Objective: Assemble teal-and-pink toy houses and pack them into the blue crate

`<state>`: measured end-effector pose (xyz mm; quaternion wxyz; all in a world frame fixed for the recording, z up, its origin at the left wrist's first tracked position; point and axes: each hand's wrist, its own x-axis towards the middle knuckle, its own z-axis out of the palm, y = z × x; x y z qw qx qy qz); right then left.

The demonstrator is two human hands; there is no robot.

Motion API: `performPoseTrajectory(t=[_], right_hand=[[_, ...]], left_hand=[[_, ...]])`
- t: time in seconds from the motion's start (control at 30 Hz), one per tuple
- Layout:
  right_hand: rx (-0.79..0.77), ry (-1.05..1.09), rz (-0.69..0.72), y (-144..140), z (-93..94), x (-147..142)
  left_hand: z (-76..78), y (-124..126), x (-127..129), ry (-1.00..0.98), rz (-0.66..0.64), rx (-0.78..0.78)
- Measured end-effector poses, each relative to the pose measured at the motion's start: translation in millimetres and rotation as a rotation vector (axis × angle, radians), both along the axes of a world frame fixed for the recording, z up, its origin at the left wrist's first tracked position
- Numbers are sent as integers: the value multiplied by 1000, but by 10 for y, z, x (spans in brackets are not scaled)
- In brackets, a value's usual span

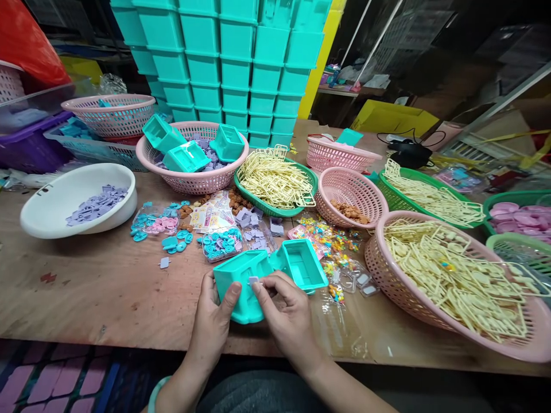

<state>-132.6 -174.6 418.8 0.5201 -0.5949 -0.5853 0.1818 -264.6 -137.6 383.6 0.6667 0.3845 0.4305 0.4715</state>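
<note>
A turquoise plastic box-shaped part point(241, 275) is gripped at its left side by my left hand point(213, 312), thumb on the near face. My right hand point(286, 307) pinches a small lilac plastic piece point(253, 280) against that part, between thumb and fingertips. Just behind my right hand a second turquoise part point(305, 265) lies on its side with its hollow facing up. Beyond it, a clear tray of blue round pieces point(221, 244) and loose lilac pieces point(257, 238) lie on the table. One stray lilac piece point(164, 263) sits to the left.
Pink baskets point(193, 182) and a white bowl point(32, 201) stand along the back and left. Cream frame-shaped pieces fill a green basket point(275, 180) and a large pink basket point(451, 281) on the right. Stacked turquoise boxes point(236, 69) rise behind. The wooden table's point(129, 327) front edge is near me.
</note>
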Motion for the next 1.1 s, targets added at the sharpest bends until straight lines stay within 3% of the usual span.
performPoseTrajectory(t=[0.5,0.77,0.9,1.0,1.1], right_hand=[[104,-166,-18,3,-63,-9],[85,-255,4,-54,-10,54],[48,-238,7,-79,-46,47],[69,-263,74,-77,-32,45],[-7,-250,260,66,136,130]], left_hand=[[-18,26,-23,89,-57,16],[11,-28,28,118,-43,107],[46,-43,42,95,-53,68],[87,-18,-12,82,-43,17],[111,26,-116,24,7,-44]])
